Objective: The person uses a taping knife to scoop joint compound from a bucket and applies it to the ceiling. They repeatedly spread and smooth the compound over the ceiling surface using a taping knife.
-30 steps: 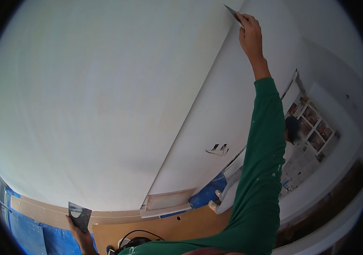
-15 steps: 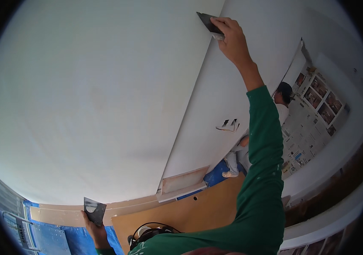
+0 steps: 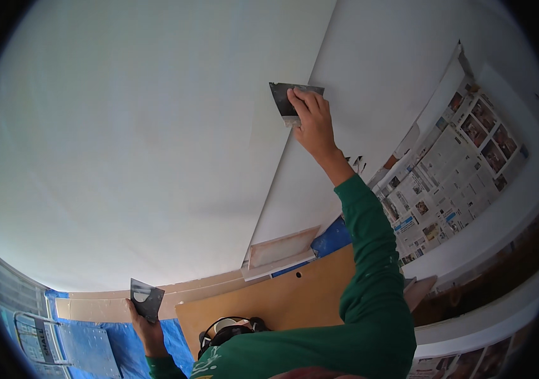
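Our right fingers (image 3: 308, 105) gripped a dark scraper (image 3: 283, 100) across the edge of the white wall (image 3: 156, 158); our left fingers (image 3: 132, 309) held a second scraper (image 3: 151, 307), a pale patch (image 3: 139, 295) on its blade.

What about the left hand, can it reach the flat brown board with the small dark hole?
Probably yes: nothing seems to block the left hand from the brown board, though it's holding a dark grey, flat scraper, and depth is hard to judge.

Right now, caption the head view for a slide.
Right hand holds one scraper, left hand another, before a pale wall.
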Tool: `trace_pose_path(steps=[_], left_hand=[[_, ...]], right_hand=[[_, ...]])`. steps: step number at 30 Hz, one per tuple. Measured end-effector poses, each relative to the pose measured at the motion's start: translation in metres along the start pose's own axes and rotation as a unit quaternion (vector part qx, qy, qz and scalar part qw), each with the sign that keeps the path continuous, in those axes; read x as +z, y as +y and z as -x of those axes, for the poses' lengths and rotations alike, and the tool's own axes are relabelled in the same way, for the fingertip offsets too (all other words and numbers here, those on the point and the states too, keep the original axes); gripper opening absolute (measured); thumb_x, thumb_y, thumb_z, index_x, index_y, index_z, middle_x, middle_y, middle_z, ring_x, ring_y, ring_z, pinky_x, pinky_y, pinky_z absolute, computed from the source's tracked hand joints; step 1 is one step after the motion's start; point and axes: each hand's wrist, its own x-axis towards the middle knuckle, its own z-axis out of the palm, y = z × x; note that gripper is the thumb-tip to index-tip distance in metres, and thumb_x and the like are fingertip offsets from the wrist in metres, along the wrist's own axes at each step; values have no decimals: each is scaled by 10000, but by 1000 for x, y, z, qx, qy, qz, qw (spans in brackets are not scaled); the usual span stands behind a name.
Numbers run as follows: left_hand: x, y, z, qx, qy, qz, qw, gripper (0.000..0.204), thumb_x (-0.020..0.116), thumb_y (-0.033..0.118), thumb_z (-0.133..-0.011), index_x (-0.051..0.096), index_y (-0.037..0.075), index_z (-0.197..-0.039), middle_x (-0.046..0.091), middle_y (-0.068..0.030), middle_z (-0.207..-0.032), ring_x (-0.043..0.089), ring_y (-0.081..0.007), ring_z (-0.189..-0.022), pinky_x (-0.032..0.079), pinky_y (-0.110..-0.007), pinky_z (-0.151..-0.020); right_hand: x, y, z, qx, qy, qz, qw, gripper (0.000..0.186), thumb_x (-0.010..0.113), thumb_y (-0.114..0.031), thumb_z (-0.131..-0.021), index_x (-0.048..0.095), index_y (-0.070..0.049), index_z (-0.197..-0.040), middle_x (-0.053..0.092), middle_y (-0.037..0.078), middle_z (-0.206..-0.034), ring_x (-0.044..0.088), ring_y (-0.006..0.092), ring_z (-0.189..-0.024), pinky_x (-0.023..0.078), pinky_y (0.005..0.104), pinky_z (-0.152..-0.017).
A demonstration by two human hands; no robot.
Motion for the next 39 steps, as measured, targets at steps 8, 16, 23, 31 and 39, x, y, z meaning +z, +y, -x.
trace_pose_path(steps=[8, 16, 23, 31, 39], left_hand=[[11, -3, 0, -24, -7, 19, 999, 476, 475, 437, -1077, 589, 36, -1308, 656, -73, -1261, 658, -173, -1094, 531, -300, -935], [139, -44, -28, -110, -139, 36, 984, 479, 450, 429, -1085, 586, 23, -1299, 664, -87, -1239, 660, -204, -1114, 528, -337, -986], [256, -42, -14, -245, -259, 43, 933, 471, 422, 461, -1084, 592, 64, -1272, 671, -75, -1180, 653, -217, -1102, 498, -371, -1009], [314, -6, 44, -294, -356, 48, 886, 511, 429, 482, -1075, 583, 49, -1298, 677, -104, -1183, 672, -240, -1092, 529, -400, -990], [263, 38, 68, -147, -281, 32, 948, 518, 444, 465, -1076, 597, 20, -1293, 688, -104, -1193, 684, -228, -1067, 537, -390, -981]], right_hand=[[38, -33, 71, 40, -33, -31, 998, 773, 729, 69, -640, 551, -22, -1387, 558, 100, -1338, 522, 309, -1204, 431, 434, -1015], [60, -63, 125, 65, -92, -74, 991, 643, 691, 83, -706, 573, -22, -1328, 557, 104, -1279, 526, 314, -1185, 428, 440, -1013], [-49, -129, 98, 129, 11, -366, 922, 443, 565, 79, -845, 581, 19, -1284, 582, 175, -1235, 564, 338, -1159, 467, 421, -998], [-143, -186, 94, -136, -32, -367, 920, 508, 751, -112, -820, 620, -133, -1310, 542, 102, -1352, 534, 321, -1200, 466, 445, -1011], [-95, -88, 31, -126, -154, -125, 972, 606, 583, 74, -768, 596, -86, -1352, 550, 99, -1332, 496, 306, -1218, 382, 441, -1054]])
